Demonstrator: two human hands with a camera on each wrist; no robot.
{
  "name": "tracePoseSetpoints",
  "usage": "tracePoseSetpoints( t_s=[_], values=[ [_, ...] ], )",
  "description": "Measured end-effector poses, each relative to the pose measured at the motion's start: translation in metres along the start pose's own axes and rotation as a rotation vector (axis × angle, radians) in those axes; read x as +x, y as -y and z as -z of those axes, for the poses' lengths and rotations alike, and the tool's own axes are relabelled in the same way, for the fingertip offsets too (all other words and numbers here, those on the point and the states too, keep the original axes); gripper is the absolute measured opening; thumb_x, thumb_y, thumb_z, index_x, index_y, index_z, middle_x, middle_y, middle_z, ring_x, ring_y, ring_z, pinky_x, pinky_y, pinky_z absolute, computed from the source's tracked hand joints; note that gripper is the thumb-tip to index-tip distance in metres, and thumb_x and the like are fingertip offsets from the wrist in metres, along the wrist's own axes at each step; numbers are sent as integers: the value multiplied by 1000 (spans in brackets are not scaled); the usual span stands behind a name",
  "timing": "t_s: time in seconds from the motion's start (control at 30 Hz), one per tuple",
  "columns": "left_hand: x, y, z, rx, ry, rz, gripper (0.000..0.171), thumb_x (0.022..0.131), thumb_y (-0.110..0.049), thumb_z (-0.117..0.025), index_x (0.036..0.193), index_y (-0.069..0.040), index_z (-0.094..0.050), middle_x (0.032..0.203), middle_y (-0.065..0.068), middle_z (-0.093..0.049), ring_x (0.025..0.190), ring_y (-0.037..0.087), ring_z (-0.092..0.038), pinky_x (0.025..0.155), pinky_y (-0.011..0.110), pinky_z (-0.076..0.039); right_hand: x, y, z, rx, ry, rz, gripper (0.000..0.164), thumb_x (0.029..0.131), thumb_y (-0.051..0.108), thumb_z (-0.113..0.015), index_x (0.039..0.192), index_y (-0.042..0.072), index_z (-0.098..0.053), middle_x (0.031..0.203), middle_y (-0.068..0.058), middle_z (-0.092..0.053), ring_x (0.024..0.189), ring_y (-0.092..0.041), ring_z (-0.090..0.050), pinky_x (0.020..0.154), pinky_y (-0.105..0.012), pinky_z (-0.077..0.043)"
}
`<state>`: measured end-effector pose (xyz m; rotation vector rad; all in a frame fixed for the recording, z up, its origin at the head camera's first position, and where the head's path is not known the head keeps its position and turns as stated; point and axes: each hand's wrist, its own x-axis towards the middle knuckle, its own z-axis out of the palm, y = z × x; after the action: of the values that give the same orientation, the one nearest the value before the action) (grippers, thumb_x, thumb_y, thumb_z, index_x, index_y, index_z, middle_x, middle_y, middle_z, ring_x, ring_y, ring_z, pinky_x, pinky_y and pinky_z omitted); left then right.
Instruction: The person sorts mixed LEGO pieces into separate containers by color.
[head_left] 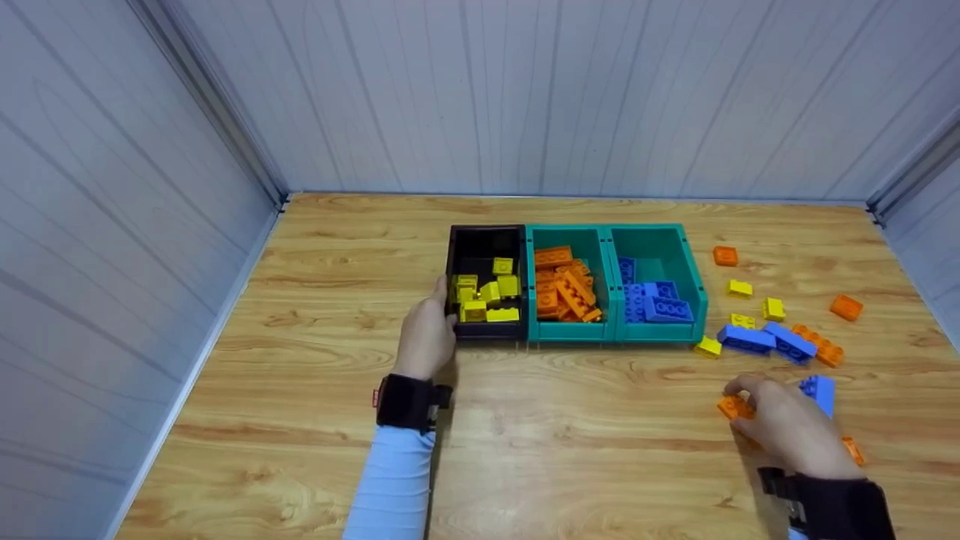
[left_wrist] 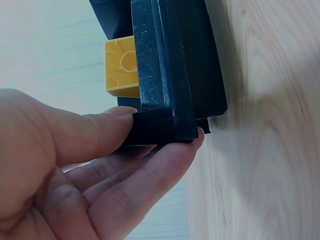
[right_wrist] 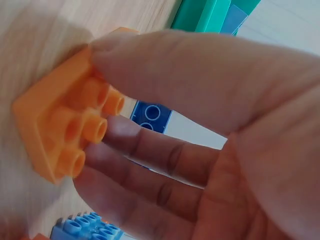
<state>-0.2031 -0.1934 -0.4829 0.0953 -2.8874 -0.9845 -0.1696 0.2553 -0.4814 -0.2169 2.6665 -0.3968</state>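
Observation:
My left hand [head_left: 426, 339] grips the near left corner of a black bin [head_left: 487, 331] that holds several yellow bricks. In the left wrist view, the thumb lies on one side of the bin wall [left_wrist: 165, 120] and the fingers on the other; a yellow brick [left_wrist: 120, 65] shows inside. My right hand [head_left: 791, 420] holds an orange brick [head_left: 733, 407] low over the table, right of centre. Seen from the right wrist, the studded orange brick [right_wrist: 37, 112] lies between thumb and fingertips; the fingers partly hide it.
Joined to the black bin are a teal bin [head_left: 566, 332] with orange bricks and another teal bin [head_left: 660, 334] with blue bricks. Loose blue bricks [head_left: 746, 340], yellow bricks [head_left: 739, 289] and orange bricks [head_left: 847, 307] lie scattered at the right. Pale panels [head_left: 420, 97] wall the table.

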Motion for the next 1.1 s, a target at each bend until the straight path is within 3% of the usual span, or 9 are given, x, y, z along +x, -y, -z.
tracePoseSetpoints(
  t_s=[0.43, 0.6, 0.87, 0.97, 1.1],
  values=[
    [-2, 4, 0, -19, 9, 32, 66, 97, -1, -60, 154, 0, -28, 129, 25, -60, 103, 36, -65, 92, 42, -52, 3, 2, -4, 13, 0, 29, 35, 84, 8, -72, 117, 2, -65, 99, -15, -64, 77, -24, -56, 64, -42, -46],
    [-4, 5, 0, -21, 1, 17, 66, 96, 1, -61, 153, 3, -29, 122, 26, -64, 96, 36, -66, 91, 43, -52, 3, 3, -5, 19, -16, 48, 35, 83, 6, -69, 117, 1, -65, 101, -18, -63, 72, -23, -51, 61, -38, -42],
    [-4, 3, -1, -41, 9, 24, 65, 96, 1, -60, 153, 2, -28, 127, 26, -61, 99, 36, -66, 92, 42, -52, 4, 9, -1, 10, -26, 63, 34, 83, 9, -71, 115, 1, -65, 85, -7, -60, 66, -21, -48, 57, -35, -37],
    [-3, 2, -1, -40, 17, 22, 66, 97, 1, -60, 154, 1, -28, 129, 26, -60, 103, 36, -65, 93, 41, -51, 1, 14, 2, 13, -98, 88, 33, 85, 13, -73, 115, 0, -65, 86, -8, -63, 70, -21, -53, 59, -37, -43],
    [-1, -1, 1, -26, 9, 13, 66, 96, 1, -61, 154, 1, -28, 120, 27, -64, 92, 34, -67, 88, 41, -53, -1, 26, 9, 42, -281, 168, 34, 84, 12, -76, 115, 0, -66, 95, -14, -65, 79, -25, -57, 65, -42, -47]
  ],
)
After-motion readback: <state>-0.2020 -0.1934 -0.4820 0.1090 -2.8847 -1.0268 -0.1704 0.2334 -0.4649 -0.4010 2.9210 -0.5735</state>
